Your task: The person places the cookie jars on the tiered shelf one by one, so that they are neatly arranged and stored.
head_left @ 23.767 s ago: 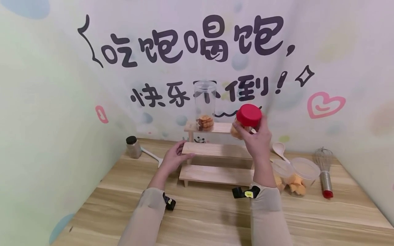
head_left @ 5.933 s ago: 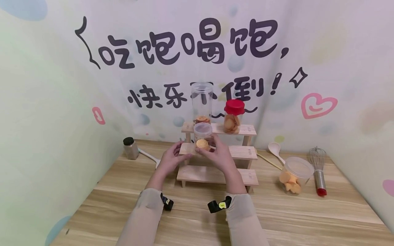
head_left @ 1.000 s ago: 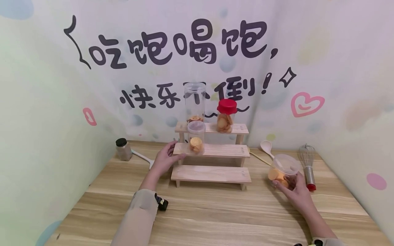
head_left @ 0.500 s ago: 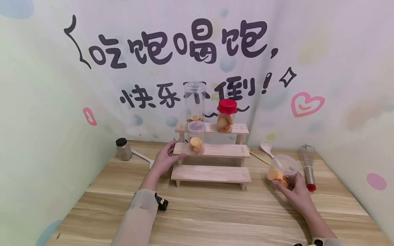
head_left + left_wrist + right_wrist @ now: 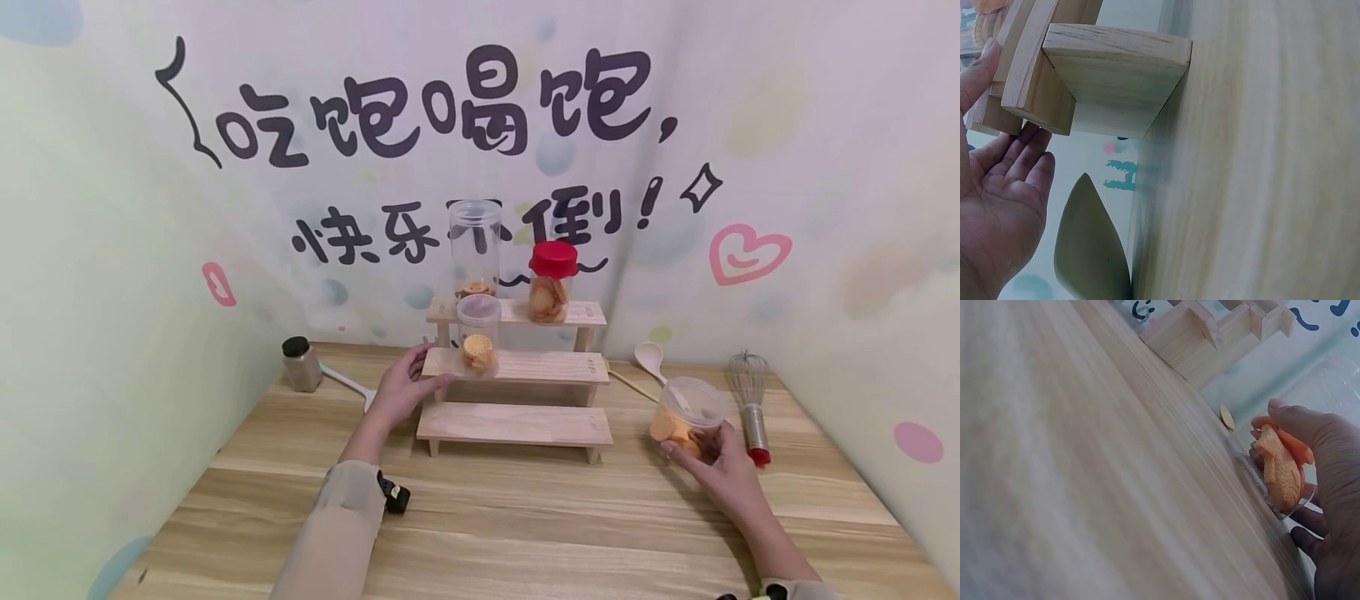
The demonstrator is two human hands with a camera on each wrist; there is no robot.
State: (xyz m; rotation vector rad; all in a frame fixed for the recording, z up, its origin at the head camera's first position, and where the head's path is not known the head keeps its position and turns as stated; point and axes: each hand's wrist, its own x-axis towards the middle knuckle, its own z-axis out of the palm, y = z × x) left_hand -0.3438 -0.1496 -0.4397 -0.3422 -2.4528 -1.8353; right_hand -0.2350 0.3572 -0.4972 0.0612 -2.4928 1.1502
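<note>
My right hand (image 5: pixel 723 467) grips a clear plastic jar (image 5: pixel 697 402) with orange biscuits (image 5: pixel 1282 469) inside, thumb on one side and fingers on the other. It is upright at the table's right, at or barely above the surface; I cannot tell which. At the left end of a three-step wooden stand (image 5: pixel 517 423), my left hand (image 5: pixel 401 390) holds the middle plank between thumb and fingers. On that plank stands a small clear jar (image 5: pixel 478 333) of round biscuits. The top plank carries a tall clear jar (image 5: pixel 476 242) and a red-lidded jar (image 5: pixel 551 283) of biscuits.
A whisk (image 5: pixel 752 408) lies right of the right hand. Behind the held jar are a white spoon (image 5: pixel 649 360) and a thin yellow handle (image 5: pixel 633 386). A black-capped bottle (image 5: pixel 302 367) and a white-handled utensil (image 5: pixel 347 382) are at the back left.
Over the last second the right hand and its jar shift very slightly left. Earlier, the red-lidded jar and then the small jar came onto the stand. The left hand stays at the plank.
</note>
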